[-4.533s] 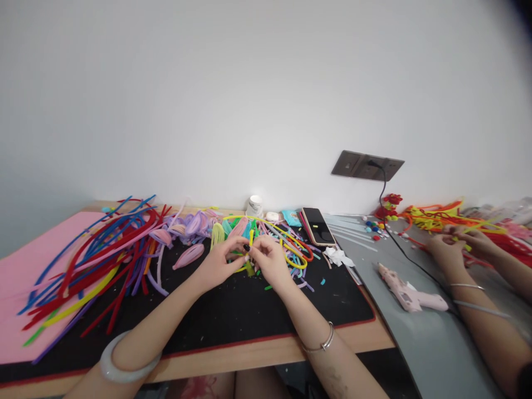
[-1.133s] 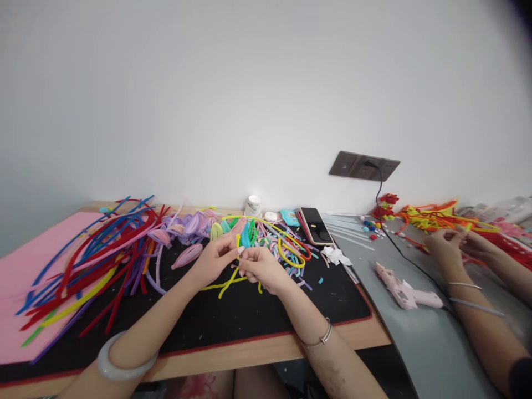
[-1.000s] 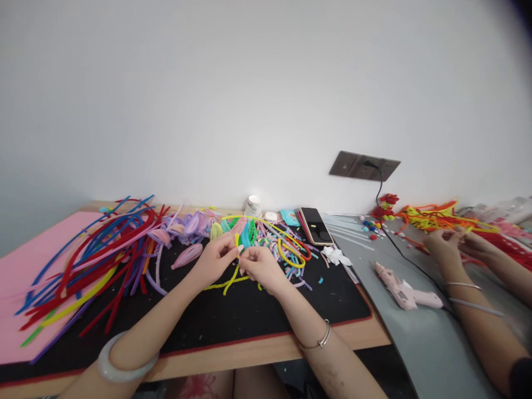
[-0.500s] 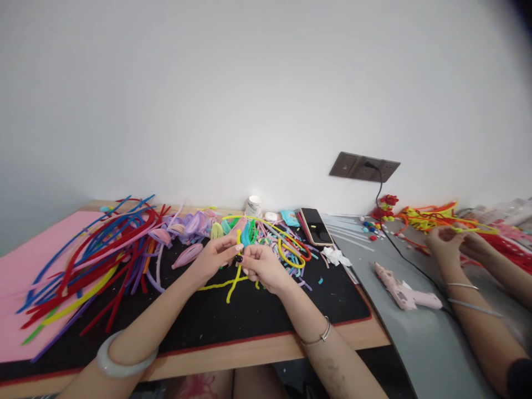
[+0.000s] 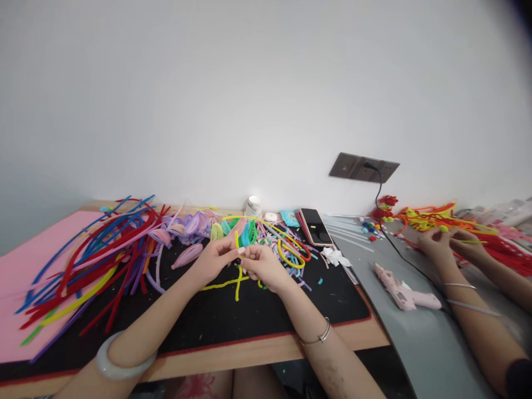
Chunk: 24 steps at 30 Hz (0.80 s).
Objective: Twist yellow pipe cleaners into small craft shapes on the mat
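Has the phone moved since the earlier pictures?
No. Judged against the wall outlet, the phone lies in the same spot, below it and to the left.

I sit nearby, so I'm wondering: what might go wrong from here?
The glue gun lies on the gray surface; if hot, it might burn someone reaching across. The black cord, passing near the co-worker's forearm, could snag. The yellow stem pinched by the left hand and right hand appears to cross another yellow stem; they might tangle.

A thick, pale bangle (image 5: 108, 368) is circling the person's left forearm (image 5: 160, 321).
A slim, silver-toned bracelet (image 5: 323, 337) is ringing the right forearm (image 5: 301, 307), which is showing a faint, dark marking (image 5: 331, 377).
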Available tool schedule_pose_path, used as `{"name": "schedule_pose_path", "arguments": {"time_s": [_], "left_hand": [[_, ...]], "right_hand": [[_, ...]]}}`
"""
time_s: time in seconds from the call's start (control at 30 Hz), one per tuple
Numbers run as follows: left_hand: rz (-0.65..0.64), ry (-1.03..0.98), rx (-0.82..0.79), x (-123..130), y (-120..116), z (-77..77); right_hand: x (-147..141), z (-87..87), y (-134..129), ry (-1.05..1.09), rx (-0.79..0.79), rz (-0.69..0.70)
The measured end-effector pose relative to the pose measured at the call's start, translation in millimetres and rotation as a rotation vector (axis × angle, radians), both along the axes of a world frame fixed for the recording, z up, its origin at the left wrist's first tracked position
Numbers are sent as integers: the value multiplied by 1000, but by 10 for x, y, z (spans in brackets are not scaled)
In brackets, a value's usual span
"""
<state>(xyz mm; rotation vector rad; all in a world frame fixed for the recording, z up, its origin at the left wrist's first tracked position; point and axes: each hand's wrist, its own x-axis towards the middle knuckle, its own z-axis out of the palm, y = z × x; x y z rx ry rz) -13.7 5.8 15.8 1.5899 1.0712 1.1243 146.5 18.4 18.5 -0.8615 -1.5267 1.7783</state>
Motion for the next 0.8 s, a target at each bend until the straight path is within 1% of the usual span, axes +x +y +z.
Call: {"name": "schedule_pose_path", "arguments": {"time_s": [0.13, 0.27, 0.37, 0.53, 0.6, 0.67, 0.7, 0.73, 0.8], "left_hand": [[89, 110, 117, 21, 0, 21], [162, 200, 190, 25, 7, -28], [200, 256, 221, 31, 10, -55], [271, 256, 263, 53, 7, -58], [293, 240, 262, 56, 6, -58], [280, 214, 236, 53, 7, -52], [258, 192, 214, 49, 8, -46], [226, 163, 187, 45, 9, -38], [137, 93, 120, 33, 13, -22]], "right_hand": [[-26, -2, 5, -150, 156, -92], [-61, -68, 26, -235, 314, -191], [-79, -129, 31, -273, 404, -246], [-100, -170, 4, -356, 521, -353], [-104, -161, -8, -358, 556, -370], [-103, -139, -14, -337, 557, -359], [-99, -122, -15, -315, 531, -340], [-93, -104, -15, -285, 482, -311], [-71, -67, -10, -199, 318, -222]]}}
